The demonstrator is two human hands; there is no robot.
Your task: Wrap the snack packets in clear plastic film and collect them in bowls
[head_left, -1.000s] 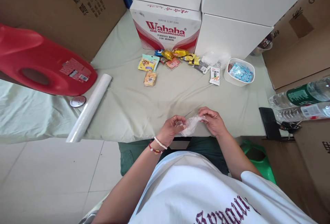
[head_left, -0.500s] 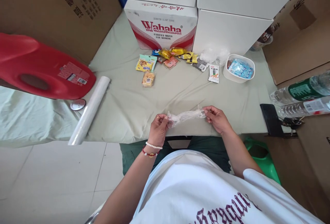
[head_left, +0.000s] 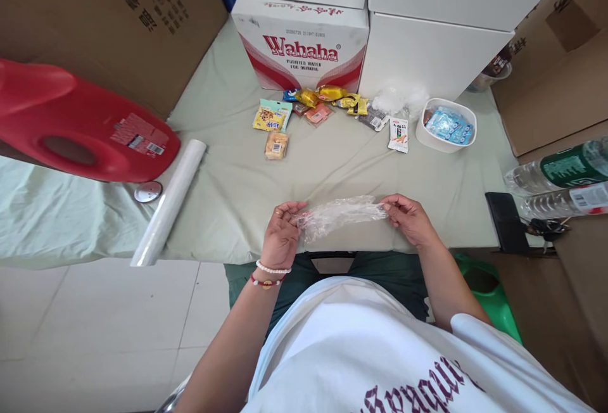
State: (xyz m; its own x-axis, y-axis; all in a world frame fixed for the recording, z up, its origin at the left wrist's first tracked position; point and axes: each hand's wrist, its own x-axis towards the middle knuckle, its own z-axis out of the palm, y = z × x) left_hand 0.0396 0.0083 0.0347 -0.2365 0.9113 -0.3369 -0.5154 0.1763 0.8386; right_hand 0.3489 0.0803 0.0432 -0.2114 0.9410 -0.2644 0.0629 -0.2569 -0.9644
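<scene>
A crinkled, clear plastic bag or film [head_left: 339,215] stretches between my two hands above the front of the table. My left hand [head_left: 282,232] grips its left end, where something small and reddish shows through the plastic. At the other end, my right hand [head_left: 408,218] pinches the film between thumb and fingers. Farther back lie a square wrapped snack [head_left: 276,146], a yellow and mint snack packet [head_left: 272,116], several small yellow packets [head_left: 332,92] and a white snack packet [head_left: 398,135].
A white tub [head_left: 445,142] holds blue packets. Crumpled clear plastic [head_left: 396,100] lies beside it. At left are a red jug [head_left: 95,128], a film roll [head_left: 168,204] and a round disc [head_left: 147,192]. Bottles [head_left: 565,169] and a phone [head_left: 506,223] lie right; a Wahaha carton [head_left: 301,45] stands behind.
The plastic has spread from a narrow twisted strip into a wider sheet. My left hand has moved a little left and turned, with its fingers loosened somewhat. The view has shifted slightly.
</scene>
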